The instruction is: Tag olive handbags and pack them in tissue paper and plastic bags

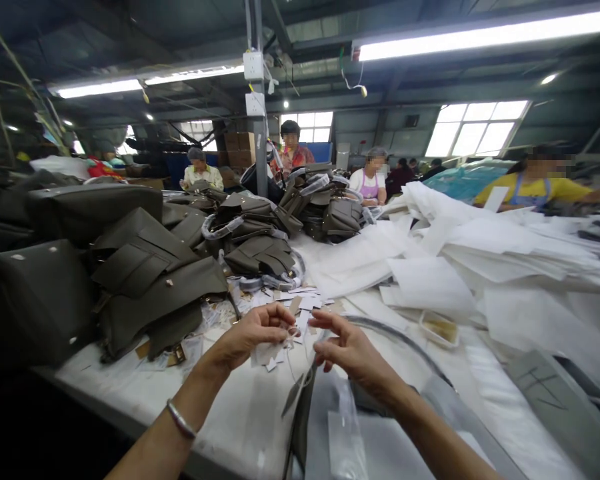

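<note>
My left hand (254, 333), with a bracelet on the wrist, is closed in a pinch on a thin white string (290, 360) that loops down below the fingertips. A small pale translucent piece (266, 354) shows under these fingers. My right hand (347, 348) is just to the right, its thumb and fingers curved and apart, with nothing visible between them. Beneath it lies a grey bag (317, 427) with a long curved handle (405, 339) and a clear plastic wrap (347, 440). A dark flat tag (293, 397) hangs by the bag's left edge.
Dark olive bags (155, 293) are heaped at the left and centre. White sheets (430, 287) pile up on the right, near a small clear dish (439, 329). Paper tags (300, 303) lie scattered on the table (230, 407). Several people work beyond; a post (260, 147) rises behind.
</note>
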A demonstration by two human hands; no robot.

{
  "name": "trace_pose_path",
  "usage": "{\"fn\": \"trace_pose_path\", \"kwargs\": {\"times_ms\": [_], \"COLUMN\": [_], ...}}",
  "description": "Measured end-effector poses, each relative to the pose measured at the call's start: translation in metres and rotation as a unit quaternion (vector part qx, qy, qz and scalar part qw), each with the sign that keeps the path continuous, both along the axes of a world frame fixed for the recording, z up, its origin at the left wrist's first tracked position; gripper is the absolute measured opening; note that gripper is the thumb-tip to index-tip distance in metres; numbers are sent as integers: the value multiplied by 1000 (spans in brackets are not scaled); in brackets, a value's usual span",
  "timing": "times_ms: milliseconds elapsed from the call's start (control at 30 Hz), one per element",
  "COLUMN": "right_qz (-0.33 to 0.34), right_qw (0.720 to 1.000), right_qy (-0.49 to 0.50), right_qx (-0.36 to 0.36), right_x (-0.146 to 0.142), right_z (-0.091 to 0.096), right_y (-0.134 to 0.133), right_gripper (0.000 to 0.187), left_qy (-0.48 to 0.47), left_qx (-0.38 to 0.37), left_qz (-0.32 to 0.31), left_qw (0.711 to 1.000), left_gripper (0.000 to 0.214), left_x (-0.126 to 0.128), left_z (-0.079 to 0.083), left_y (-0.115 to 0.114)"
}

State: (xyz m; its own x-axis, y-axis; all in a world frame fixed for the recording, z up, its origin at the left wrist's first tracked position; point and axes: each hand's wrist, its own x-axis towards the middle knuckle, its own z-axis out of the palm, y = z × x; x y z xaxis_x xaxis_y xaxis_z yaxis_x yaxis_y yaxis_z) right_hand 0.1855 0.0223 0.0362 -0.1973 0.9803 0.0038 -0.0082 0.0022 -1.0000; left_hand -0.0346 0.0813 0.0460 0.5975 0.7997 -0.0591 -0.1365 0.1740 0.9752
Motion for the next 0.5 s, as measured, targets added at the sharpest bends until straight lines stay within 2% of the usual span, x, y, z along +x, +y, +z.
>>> {"fn": "trace_pose_path", "kwargs": {"times_ms": [67,167,267,367,500], "right_qz": [56,67,20,-25,-114], "right_qw": [996,993,996,997,991], "right_qy": [57,90,86,78,45], "right_qx": [-28,-30,-15,-7,-43], "right_x": [-5,-4,4,14,17], "right_z": [7,3,-7,-14,-20], "right_y": [0,1,2,3,7], "right_gripper": [64,43,36,44,50], "left_qy": [-37,-78,-99,-117,-123], "left_qx": [-4,-27,-45,-37,-2], "left_qz": [-32,-69,-71,-64,-29], "left_qw": [999,994,992,990,992], "left_gripper": [37,39,42,43,47], "left_x": [16,35,50,63,78], "left_z": [1,-2,-9,-19,-32], "left_y": [4,9,15,22,30]}}
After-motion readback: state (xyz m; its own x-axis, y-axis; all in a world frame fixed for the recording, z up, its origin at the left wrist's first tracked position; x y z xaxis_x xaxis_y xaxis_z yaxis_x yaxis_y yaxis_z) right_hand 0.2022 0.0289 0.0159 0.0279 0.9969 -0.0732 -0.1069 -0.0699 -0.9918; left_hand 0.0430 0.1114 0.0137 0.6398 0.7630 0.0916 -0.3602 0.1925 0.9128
